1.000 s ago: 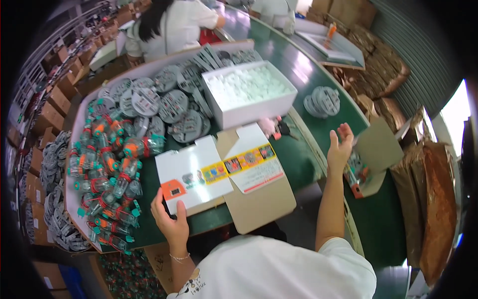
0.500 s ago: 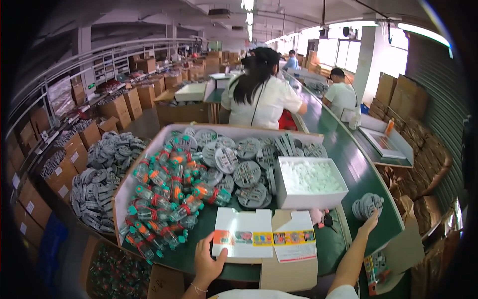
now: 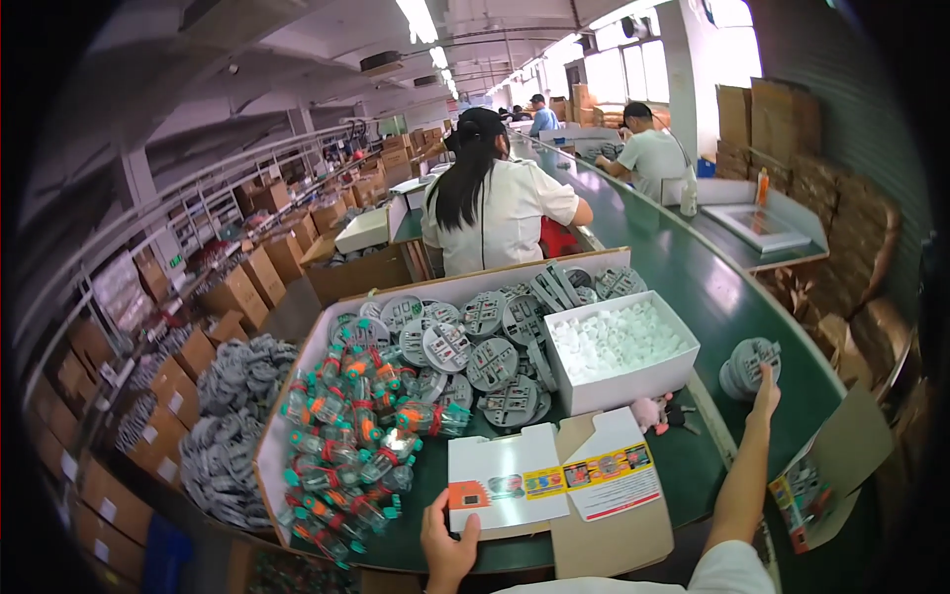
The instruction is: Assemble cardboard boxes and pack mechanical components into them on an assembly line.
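Note:
My left hand (image 3: 448, 543) holds the lower left corner of an opened printed cardboard box (image 3: 507, 465), white with orange and yellow bands, its brown flap (image 3: 609, 540) spread toward me. On the right, my right hand (image 3: 766, 392) reaches over the green conveyor and grips a small stack of round grey plastic discs (image 3: 749, 366); its fingers are partly hidden. Clear small bottles (image 3: 361, 460) with orange and green parts lie heaped left of the box. Behind them sit many loose grey discs (image 3: 492, 364). A white carton (image 3: 614, 386) full of small white pieces stands behind the box.
A pink plush keychain (image 3: 650, 414) lies beside the white carton. Another opened printed box (image 3: 804, 500) sits at the conveyor's right edge. A co-worker (image 3: 495, 203) in white is ahead; another person (image 3: 648, 158) sits across the conveyor. Grey discs (image 3: 233, 421) pile up at left.
The view has shifted and tilted, so the table appears turned. My right hand stays with the disc stack at the conveyor, and my left hand stays on the box edge.

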{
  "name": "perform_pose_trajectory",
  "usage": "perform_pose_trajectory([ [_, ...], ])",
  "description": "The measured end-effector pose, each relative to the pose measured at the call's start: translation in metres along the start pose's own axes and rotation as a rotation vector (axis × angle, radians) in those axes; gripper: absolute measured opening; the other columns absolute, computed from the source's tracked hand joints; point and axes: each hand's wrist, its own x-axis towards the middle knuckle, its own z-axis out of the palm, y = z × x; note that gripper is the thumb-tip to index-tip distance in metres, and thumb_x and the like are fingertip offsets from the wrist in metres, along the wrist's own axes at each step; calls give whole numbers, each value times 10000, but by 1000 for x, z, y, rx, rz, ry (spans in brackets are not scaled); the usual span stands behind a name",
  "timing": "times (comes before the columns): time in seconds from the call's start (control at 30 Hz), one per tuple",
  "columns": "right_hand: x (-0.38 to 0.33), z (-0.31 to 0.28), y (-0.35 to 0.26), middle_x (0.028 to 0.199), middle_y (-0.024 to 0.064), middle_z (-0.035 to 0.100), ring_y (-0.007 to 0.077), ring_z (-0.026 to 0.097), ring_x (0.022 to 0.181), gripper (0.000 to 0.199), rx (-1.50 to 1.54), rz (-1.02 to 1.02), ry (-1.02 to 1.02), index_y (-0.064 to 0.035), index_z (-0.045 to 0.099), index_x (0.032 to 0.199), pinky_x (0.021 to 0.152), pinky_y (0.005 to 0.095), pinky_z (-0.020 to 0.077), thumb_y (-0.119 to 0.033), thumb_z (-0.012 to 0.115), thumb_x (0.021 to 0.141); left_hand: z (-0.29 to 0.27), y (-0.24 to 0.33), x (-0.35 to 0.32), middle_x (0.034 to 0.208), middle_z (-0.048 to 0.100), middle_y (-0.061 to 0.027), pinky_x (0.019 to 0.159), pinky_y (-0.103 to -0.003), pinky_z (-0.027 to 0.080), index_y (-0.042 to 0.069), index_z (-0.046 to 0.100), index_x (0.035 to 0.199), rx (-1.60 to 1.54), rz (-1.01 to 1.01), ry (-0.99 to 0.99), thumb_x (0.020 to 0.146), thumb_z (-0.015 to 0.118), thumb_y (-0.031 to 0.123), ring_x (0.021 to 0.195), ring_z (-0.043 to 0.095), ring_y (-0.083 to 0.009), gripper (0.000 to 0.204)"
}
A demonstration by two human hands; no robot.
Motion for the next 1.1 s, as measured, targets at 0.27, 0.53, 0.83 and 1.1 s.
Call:
perform_pose_trajectory([
  [0.27,-8,-4,-21,1011,92,707,176,643,935,628,-231,14,-31,35,721,1062,846,293,475,-496,793,732,6,4,-7,1156,633,-126,919,-328,491,-52,536,1282,41,-4,-27,854,705,58,1035,616,-187,473],
  [0.53,-24,0,-47,1021,136,702,210,661,941,691,-380,96,-41,64,677,1083,824,300,491,-453,824,649,13,5,-6,1166,635,-122,920,-314,482,-49,517,1303,-81,-48,-64,869,685,53,1037,609,-177,476],
  [0.83,-13,15,-12,896,92,703,155,666,804,448,-432,-146,-48,30,680,991,738,277,505,-281,814,699,7,3,0,1186,630,-128,933,-322,479,-47,516,1313,-57,-26,-36,881,669,63,1051,604,-181,472],
  [1.1,-50,21,-48,996,87,705,199,698,850,409,44,156,-405,-21,644,1112,759,323,552,-211,790,780,3,10,0,1174,627,-132,934,-331,483,-43,522,1309,-10,-42,-19,880,681,87,1049,613,-200,476],
])
